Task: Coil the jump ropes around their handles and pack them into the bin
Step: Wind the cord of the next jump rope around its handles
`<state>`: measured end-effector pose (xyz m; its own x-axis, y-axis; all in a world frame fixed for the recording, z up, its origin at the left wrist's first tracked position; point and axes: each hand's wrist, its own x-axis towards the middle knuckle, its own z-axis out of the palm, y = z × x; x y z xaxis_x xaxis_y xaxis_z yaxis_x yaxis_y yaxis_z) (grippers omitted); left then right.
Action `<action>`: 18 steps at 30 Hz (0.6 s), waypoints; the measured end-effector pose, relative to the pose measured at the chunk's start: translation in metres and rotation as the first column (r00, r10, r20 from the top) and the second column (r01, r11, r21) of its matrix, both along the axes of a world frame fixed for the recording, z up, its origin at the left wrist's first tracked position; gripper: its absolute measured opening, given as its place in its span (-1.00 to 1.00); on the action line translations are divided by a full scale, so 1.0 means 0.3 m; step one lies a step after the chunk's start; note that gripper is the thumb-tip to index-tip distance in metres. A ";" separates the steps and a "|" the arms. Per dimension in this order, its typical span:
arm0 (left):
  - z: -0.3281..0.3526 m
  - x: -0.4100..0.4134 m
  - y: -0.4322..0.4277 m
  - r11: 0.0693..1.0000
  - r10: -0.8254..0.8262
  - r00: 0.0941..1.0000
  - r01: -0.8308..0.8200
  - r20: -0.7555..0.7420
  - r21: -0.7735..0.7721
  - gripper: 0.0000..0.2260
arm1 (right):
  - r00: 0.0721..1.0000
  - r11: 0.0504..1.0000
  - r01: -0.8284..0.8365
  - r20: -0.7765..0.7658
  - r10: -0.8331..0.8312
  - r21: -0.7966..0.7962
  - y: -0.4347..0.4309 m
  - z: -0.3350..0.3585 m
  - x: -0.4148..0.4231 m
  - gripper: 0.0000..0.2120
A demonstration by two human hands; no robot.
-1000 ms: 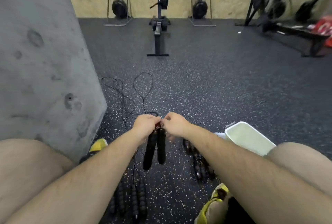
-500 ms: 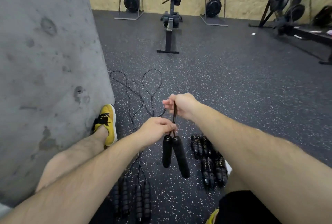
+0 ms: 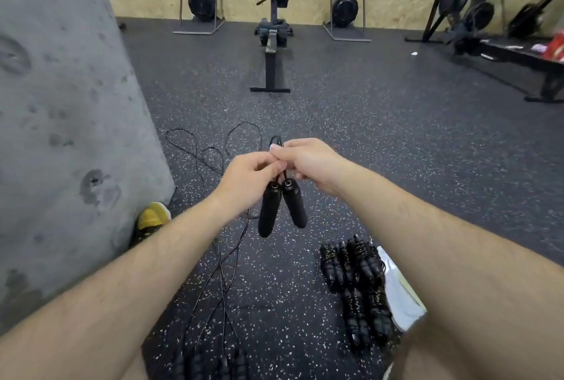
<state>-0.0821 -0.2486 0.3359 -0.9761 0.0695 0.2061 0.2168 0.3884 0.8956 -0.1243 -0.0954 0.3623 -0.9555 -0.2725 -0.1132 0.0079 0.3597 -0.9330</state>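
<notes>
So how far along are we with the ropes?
Done: several coiled ropes lie beside the bin. In hand: left hand and right hand pinch the cord above one pair of handles. Left: loose ropes on the floor to coil, then binning everything.

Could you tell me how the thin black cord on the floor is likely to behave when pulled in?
Probably floppy yet springy: the cord lies in loose open loops. It looks thin and light, so it should drag easily over the floor. Its strands cross, so it may tangle.
</notes>
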 end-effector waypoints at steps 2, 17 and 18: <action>-0.013 -0.041 -0.009 1.000 -0.004 1.000 0.004 0.003 -0.022 -0.86 | 1.000 1.000 0.015 -0.015 -0.015 -0.005 0.002 -0.015 -0.019 -0.75; -0.185 -0.012 0.007 0.977 0.021 0.995 -0.040 0.093 0.210 -0.94 | 0.997 0.998 0.068 0.037 -0.068 -0.007 -0.004 -0.056 -0.012 -0.71; -0.182 -0.012 0.012 0.978 0.014 0.996 -0.033 0.092 0.205 -0.94 | 0.996 0.997 0.072 0.044 -0.071 -0.012 -0.002 -0.065 -0.010 -0.71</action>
<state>-0.0855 -0.2451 0.2813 -0.9920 0.0114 0.1258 0.1255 0.1973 0.9723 -0.1274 -0.0961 0.3427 -0.9668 -0.2051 -0.1521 0.0742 0.3442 -0.9360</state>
